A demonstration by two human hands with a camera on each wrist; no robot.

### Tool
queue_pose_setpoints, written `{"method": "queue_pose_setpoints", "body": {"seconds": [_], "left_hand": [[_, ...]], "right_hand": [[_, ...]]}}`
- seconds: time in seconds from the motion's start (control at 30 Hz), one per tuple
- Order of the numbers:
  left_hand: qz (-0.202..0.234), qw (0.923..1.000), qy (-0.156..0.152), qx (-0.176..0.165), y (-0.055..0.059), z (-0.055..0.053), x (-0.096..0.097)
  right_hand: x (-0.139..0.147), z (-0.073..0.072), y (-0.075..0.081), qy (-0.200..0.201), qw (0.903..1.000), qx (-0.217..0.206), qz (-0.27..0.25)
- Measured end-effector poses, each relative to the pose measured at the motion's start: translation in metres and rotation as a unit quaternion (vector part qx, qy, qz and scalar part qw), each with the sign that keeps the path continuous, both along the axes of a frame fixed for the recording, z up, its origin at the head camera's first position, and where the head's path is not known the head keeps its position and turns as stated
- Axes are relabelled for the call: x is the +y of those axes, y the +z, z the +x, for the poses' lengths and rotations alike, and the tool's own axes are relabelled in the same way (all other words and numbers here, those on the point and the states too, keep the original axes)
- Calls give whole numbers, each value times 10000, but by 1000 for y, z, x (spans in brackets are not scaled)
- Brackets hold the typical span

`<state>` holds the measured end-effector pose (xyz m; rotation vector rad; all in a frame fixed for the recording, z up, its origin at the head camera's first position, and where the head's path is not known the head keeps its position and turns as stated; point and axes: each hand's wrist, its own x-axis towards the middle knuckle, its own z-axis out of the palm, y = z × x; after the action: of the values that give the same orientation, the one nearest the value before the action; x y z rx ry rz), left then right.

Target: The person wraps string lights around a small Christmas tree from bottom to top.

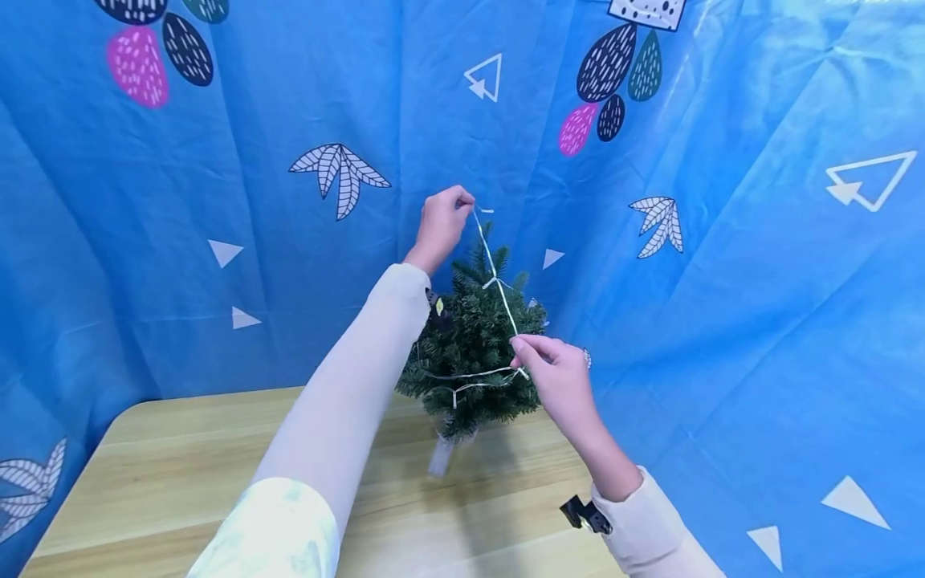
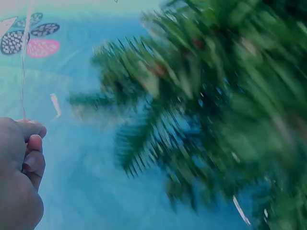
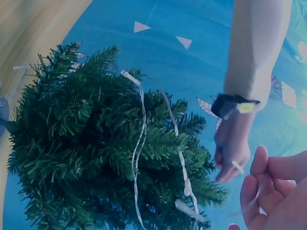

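Observation:
A white string of lights [image 1: 487, 249] is stretched between my two hands, in front of a small green artificial Christmas tree [image 1: 470, 337]. Beside the tree's tip, my left hand [image 1: 442, 221] pinches the upper end of the string. Lower down at the tree's right side, my right hand [image 1: 560, 381] pinches the string between thumb and fingers. Another stretch of the wire [image 3: 184, 167] lies across the branches, with small white bulbs on it. In the left wrist view the tree [image 2: 230, 96] is blurred, and the left hand [image 2: 21, 167] holds the thin wire.
The tree's pale stand [image 1: 441, 455] rests on a light wooden table [image 1: 217, 449]. Behind and around hangs a blue patterned cloth [image 1: 289, 265], close to the tree's back and right side. Dark wrist straps [image 1: 587, 514] sit over the sleeves.

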<state>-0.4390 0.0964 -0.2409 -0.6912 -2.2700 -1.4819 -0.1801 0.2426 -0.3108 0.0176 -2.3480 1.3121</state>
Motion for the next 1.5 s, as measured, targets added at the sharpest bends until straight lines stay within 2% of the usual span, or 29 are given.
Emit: {"method": "queue_pose_setpoints", "body": {"seconds": [0.17, 0.27, 0.33, 0.47, 0.63, 0.73, 0.83, 0.93, 1.07, 1.3, 1.5], "left_hand": [[134, 9996, 229, 8, -22, 3, -30], [187, 9992, 353, 50, -37, 9, -48], [258, 9988, 407, 48, -47, 17, -60], [449, 9970, 566, 271, -62, 35, -80], [486, 9951, 759, 412, -77, 60, -97], [342, 9956, 733, 469, -89, 73, -101], [126, 9960, 643, 615, -102, 82, -101], [-183, 9949, 614, 777, -118, 86, -99], [-539, 9935, 548, 833, -133, 88, -97], [-1031, 9906, 300, 843, -140, 94, -95], [-1404, 9839, 34, 1101, -142, 100, -93]], "right_hand": [[-8, 6, 0, -13, 9995, 125, 306], [-10, 12, -3, 22, 9986, 215, 481], [-11, 16, -6, 44, 9973, 292, 668], [-10, 25, -13, 70, 9944, 423, 969], [-9, 36, -22, 121, 9930, 518, 1058], [-5, 43, -25, 63, 9931, 571, 1021], [0, 49, -25, -31, 9931, 571, 1025], [4, 52, -23, -116, 9927, 555, 1066], [9, 52, -19, -225, 9914, 609, 1133], [22, 52, -14, -391, 9901, 651, 1183], [38, 50, -6, -705, 9887, 657, 1152]]}}
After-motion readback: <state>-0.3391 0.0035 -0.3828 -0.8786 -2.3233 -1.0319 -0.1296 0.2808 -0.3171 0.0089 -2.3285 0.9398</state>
